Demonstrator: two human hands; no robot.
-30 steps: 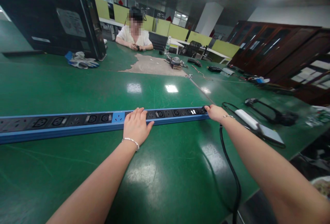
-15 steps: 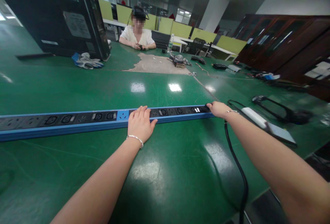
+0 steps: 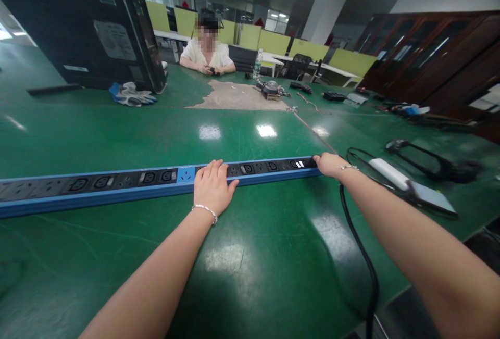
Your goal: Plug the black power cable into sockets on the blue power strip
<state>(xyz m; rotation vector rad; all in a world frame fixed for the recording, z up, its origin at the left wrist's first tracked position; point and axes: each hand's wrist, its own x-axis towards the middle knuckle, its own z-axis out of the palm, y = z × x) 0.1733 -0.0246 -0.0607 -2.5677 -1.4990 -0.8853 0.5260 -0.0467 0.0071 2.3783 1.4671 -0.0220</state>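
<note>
A long blue power strip (image 3: 136, 193) with black socket modules and one blue socket (image 3: 186, 174) lies across the green table. My left hand (image 3: 212, 185) rests over its middle, just right of the blue socket, fingers across the top and thumb on the near side. At the strip's right end, my right hand (image 3: 327, 165) is closed around the end, with the thumb near the last black part; its other fingers are mostly hidden. A thick black cable (image 3: 357, 242) hangs from below the right hand toward the table's near edge.
A black computer case (image 3: 105, 37) and gloves (image 3: 133, 94) are at the back left. Across the table sits a person (image 3: 207, 55) holding a small dark object. A water bottle (image 3: 258, 63), a white device (image 3: 388, 175) and a black frame-like object (image 3: 425, 162) lie farther right.
The view has shifted slightly, so things at the right sit a little farther right. Both hands keep their places on the power strip.
</note>
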